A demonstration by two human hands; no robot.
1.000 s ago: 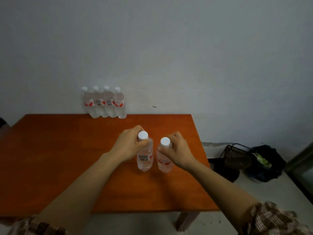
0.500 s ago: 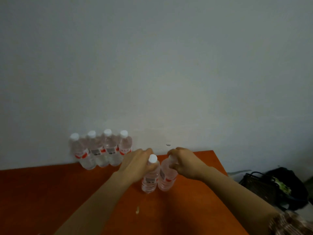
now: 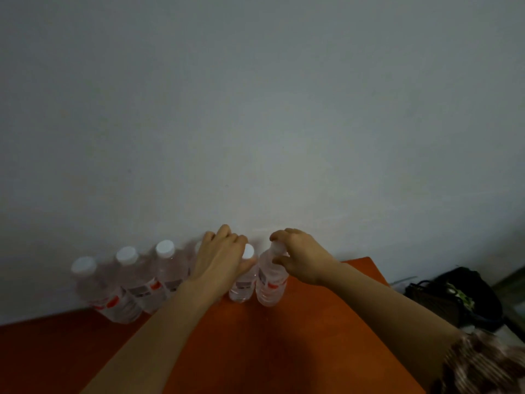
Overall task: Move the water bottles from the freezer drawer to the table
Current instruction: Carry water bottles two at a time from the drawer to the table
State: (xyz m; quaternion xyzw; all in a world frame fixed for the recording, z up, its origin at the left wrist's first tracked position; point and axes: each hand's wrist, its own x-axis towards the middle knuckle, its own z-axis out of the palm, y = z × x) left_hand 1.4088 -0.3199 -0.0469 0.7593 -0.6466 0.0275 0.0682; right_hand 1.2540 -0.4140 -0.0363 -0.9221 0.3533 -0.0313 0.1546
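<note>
Several clear water bottles (image 3: 133, 282) with white caps and red-marked labels stand in a row on the orange wooden table (image 3: 255, 342), against the grey wall. My left hand (image 3: 218, 263) grips a bottle (image 3: 243, 282) near its neck at the row's right end. Beside it, my right hand (image 3: 301, 257) pinches the cap of another bottle (image 3: 271, 282). Both held bottles stand on the tabletop, touching each other. My left hand hides most of the row's fourth bottle.
The table's right edge (image 3: 377, 274) runs close to my right forearm. Past it on the floor sit a dark wire basket (image 3: 426, 297) and a black bag (image 3: 466, 291). The wall stands right behind the bottles.
Both hands have carried their bottles from the middle of the table back to the wall, beside the row. The camera has tilted up and moved closer.
</note>
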